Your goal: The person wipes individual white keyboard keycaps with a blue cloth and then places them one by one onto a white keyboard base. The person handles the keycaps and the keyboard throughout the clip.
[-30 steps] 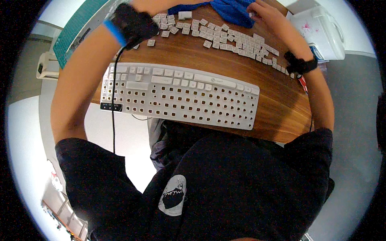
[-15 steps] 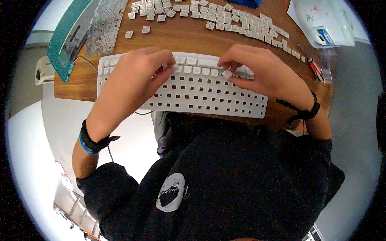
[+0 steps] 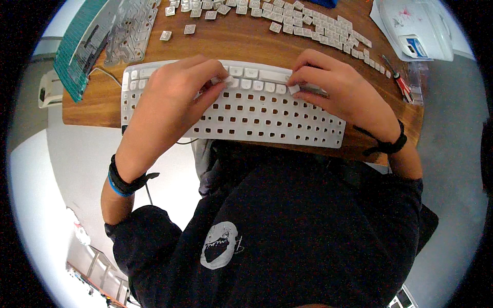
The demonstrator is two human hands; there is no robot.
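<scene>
A white keyboard frame [image 3: 267,137] lies across the near part of the table. Keycaps, among them a long space bar [image 3: 275,77], fill its far rows; the nearer rows are bare square holes. Over its left half, my left hand [image 3: 177,90] is closed, thumb and fingers pinching a white keycap [image 3: 229,80] beside the fitted ones. My right hand [image 3: 328,79] pinches another white keycap [image 3: 294,89] at the right end of the second row. My palms hide parts of the frame beneath them.
Many loose keycaps [image 3: 323,28] spread over the far side of the wooden table [image 3: 92,113]. Far left are a clear circuit sheet [image 3: 134,33] and a green mat [image 3: 77,56]. At the right lie a red-handled screwdriver [image 3: 403,88] and a translucent plastic container [image 3: 423,25].
The view has shifted slightly. My right fingers have drawn in around their keycap at the end of the row. My left hand keeps its pinch in nearly the same place.
</scene>
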